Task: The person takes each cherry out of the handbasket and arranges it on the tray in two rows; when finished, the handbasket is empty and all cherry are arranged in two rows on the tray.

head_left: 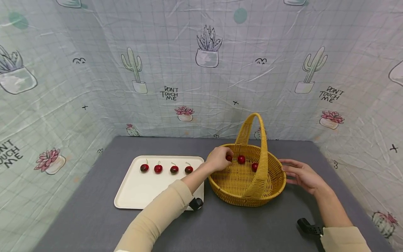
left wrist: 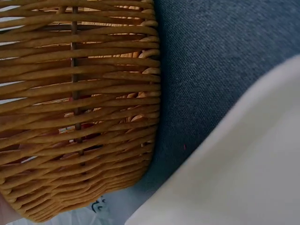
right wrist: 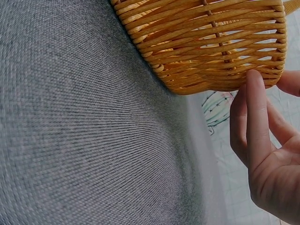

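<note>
A yellow wicker basket [head_left: 217,187] with a tall arched handle stands right of centre. My left hand [head_left: 219,158] reaches over its left rim and pinches a dark red cherry [head_left: 229,158] inside; in the left wrist view the basket's woven wall [left wrist: 79,93] mostly hides those fingers. Two more cherries, one in the middle [head_left: 241,159] and one near the handle [head_left: 254,167], lie in the basket. On the right side, my right hand [head_left: 303,176] touches the basket near its rim with extended fingers [right wrist: 257,112].
Left of the basket lies a white rectangular tray [head_left: 141,192]. Several stemmed cherries [head_left: 158,168] form a row along its far part, and my left forearm crosses its right side. A patterned cloth [head_left: 185,80] hangs behind the grey tabletop [head_left: 239,227].
</note>
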Demonstrator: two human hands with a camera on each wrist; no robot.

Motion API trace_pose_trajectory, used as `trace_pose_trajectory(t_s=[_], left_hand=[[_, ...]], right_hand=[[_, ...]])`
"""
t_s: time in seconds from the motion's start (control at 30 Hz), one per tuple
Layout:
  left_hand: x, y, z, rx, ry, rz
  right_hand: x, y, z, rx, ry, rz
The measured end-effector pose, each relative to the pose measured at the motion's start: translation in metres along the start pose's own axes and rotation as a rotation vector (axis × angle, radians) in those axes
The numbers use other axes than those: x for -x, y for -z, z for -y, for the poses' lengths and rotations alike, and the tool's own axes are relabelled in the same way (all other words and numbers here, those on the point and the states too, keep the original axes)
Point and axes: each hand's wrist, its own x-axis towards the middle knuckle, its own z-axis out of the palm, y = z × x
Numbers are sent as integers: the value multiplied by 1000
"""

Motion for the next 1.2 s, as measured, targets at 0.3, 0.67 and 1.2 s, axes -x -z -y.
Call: trace_pose_trajectory(t_s=[0.3, 0.67, 1.2], left_hand=[[-4, -3, -1, -19, 10, 57], [-11, -10, 1, -49, -4, 37], [-13, -15, -2, -24, 13, 132]], right_hand=[[2, -1, 1, -7, 7, -2], [3, -2, 1, -12, 4, 4], [3, -1, 1, -15, 8, -2]])
